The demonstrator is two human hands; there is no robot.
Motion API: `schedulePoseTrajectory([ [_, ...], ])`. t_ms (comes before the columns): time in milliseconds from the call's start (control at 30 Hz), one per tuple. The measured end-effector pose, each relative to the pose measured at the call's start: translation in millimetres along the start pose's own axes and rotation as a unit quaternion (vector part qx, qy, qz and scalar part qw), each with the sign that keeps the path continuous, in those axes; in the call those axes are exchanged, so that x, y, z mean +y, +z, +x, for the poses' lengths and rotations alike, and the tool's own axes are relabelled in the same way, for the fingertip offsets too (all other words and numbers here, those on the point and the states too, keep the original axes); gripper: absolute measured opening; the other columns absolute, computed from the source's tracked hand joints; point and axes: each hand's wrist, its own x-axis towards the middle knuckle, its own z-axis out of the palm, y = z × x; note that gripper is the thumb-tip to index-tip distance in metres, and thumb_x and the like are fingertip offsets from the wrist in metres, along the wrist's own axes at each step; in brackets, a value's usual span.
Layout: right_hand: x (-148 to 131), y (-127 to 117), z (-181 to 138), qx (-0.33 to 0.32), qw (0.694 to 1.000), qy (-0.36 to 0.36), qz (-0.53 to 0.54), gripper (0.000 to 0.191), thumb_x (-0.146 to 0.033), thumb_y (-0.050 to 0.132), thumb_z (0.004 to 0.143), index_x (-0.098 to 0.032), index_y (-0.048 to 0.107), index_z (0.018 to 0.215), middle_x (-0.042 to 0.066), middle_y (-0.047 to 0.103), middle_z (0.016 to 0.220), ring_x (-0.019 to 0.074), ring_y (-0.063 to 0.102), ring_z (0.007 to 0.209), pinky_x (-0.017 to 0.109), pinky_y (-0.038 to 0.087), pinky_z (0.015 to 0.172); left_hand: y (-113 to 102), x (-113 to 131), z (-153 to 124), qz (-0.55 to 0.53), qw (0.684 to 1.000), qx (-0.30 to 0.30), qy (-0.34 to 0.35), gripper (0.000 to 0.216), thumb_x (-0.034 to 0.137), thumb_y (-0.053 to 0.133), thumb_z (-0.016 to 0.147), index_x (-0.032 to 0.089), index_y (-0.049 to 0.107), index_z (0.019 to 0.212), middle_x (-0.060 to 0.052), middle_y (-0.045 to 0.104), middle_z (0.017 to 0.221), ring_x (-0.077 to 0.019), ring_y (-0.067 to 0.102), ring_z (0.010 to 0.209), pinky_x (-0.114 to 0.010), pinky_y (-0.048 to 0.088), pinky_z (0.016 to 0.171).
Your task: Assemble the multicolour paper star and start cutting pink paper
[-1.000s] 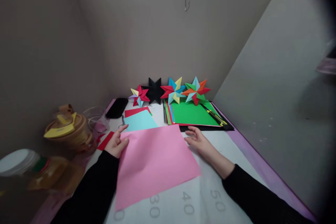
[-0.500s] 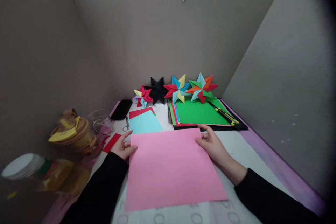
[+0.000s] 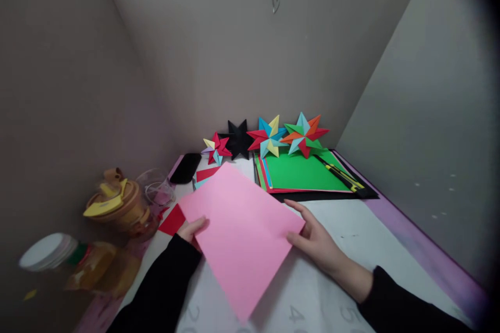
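A pink sheet of paper (image 3: 242, 234) is held up between both hands, turned so that one corner points down toward me. My left hand (image 3: 194, 230) pinches its left edge, thumb on top and the other fingers hidden beneath. At the right corner, my right hand (image 3: 312, 237) grips the sheet between thumb and fingers, the index finger stretched out along the far side. Under the paper lies a white sheet with printed numbers (image 3: 297, 315). A red piece of paper (image 3: 173, 220) rests just beyond my left hand.
Folded paper stars (image 3: 269, 137) lean against the back wall. A stack of coloured paper (image 3: 308, 174) with a yellow-black cutter (image 3: 341, 174) lies at the back right. On the left are a black phone (image 3: 186, 168), a lidded cup (image 3: 117, 203) and a white-capped jar (image 3: 49, 252).
The pink sheet has been turned from square-on to a diamond position and lifted somewhat. Both hands still hold it, and the view has shifted slightly.
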Motion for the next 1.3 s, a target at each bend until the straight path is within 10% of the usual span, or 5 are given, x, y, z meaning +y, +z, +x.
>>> schedulePoseTrajectory([
  [467, -3, -2, -12, -0.134, 0.813, -0.343, -0.452, 0.043, -0.029, 0.073, 0.075, -0.042, 0.064, 0.115, 0.008, 0.056, 0.125, 0.0312, 0.044, 0.124, 0.049, 0.040, 0.099, 0, 8, -7, 0.085, 0.992, -0.094, -0.027, 0.040, 0.016, 0.077, 0.056, 0.006, 0.071, 0.094, -0.017, 0.075, 0.084, -0.0355, 0.070, 0.080, -0.044, 0.053, 0.076],
  [767, -26, 8, -16, -0.397, 0.821, -0.202, -0.356, 0.051, -0.015, 0.059, 0.083, -0.041, 0.054, 0.126, 0.002, 0.060, 0.128, 0.0248, 0.041, 0.131, 0.050, 0.022, 0.111, 6, 3, -10, 0.099, 0.993, -0.058, 0.008, 0.055, 0.023, 0.082, 0.056, 0.009, 0.066, 0.107, -0.013, 0.074, 0.077, -0.0302, 0.070, 0.071, -0.037, 0.053, 0.065],
  [933, -10, 5, -11, -0.237, 0.931, -0.090, -0.264, 0.020, -0.028, 0.054, 0.088, -0.026, 0.074, 0.091, 0.003, 0.073, 0.079, 0.0177, 0.067, 0.073, 0.030, 0.050, 0.072, 10, -3, -16, 0.095, 0.994, -0.045, 0.040, 0.040, 0.029, 0.085, 0.053, 0.012, 0.072, 0.087, -0.010, 0.074, 0.072, -0.0240, 0.068, 0.062, -0.033, 0.051, 0.061],
  [1100, 4, -3, 0, 0.095, 0.981, -0.054, -0.161, 0.032, -0.049, 0.062, 0.078, -0.020, 0.071, 0.086, 0.011, 0.065, 0.104, 0.0259, 0.059, 0.098, 0.035, 0.049, 0.081, 12, -6, -28, 0.168, 0.982, -0.064, 0.061, 0.034, 0.028, 0.086, 0.049, 0.013, 0.076, 0.077, -0.008, 0.072, 0.063, -0.0233, 0.065, 0.057, -0.030, 0.046, 0.051],
  [1300, 6, -1, 2, 0.100, 0.990, -0.009, -0.096, 0.031, -0.049, 0.068, 0.072, -0.019, 0.065, 0.079, 0.007, 0.064, 0.091, 0.0218, 0.058, 0.082, 0.032, 0.048, 0.069, 23, -17, -28, 0.200, 0.977, -0.049, 0.065, 0.027, 0.024, 0.088, 0.041, 0.016, 0.077, 0.065, -0.006, 0.072, 0.063, -0.0252, 0.063, 0.060, -0.031, 0.045, 0.053],
])
